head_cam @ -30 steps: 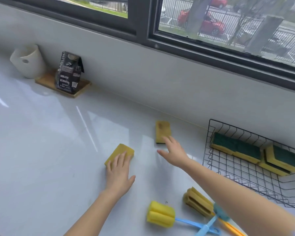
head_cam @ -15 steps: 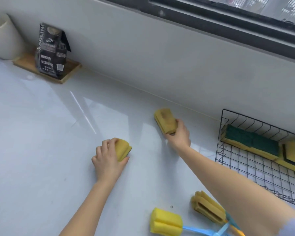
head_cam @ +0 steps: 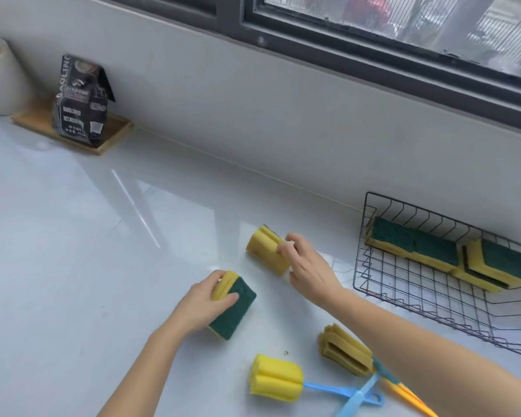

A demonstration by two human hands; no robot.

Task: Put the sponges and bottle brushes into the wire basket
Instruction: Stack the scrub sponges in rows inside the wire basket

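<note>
My left hand (head_cam: 202,305) grips a yellow sponge with a green scouring face (head_cam: 233,308), tilted up off the white counter. My right hand (head_cam: 306,267) pinches a second yellow sponge (head_cam: 263,252) by its edge, lifted and turned. The black wire basket (head_cam: 403,293) stands at the right against the wall and holds three green-and-yellow sponges (head_cam: 415,243). Two bottle brushes lie near the front: one with a bright yellow foam head (head_cam: 275,379) and blue handle, one with a darker yellow head (head_cam: 345,350) partly under my right forearm.
A black coffee bag (head_cam: 82,100) stands on a small wooden tray (head_cam: 109,142) at the back left beside a white cup (head_cam: 0,76). The grey wall and a window run along the back of the glossy counter (head_cam: 73,251).
Both hands have closed on their sponges, lifted them off the counter and drawn them nearer and rightward; the left sponge now shows its green face.
</note>
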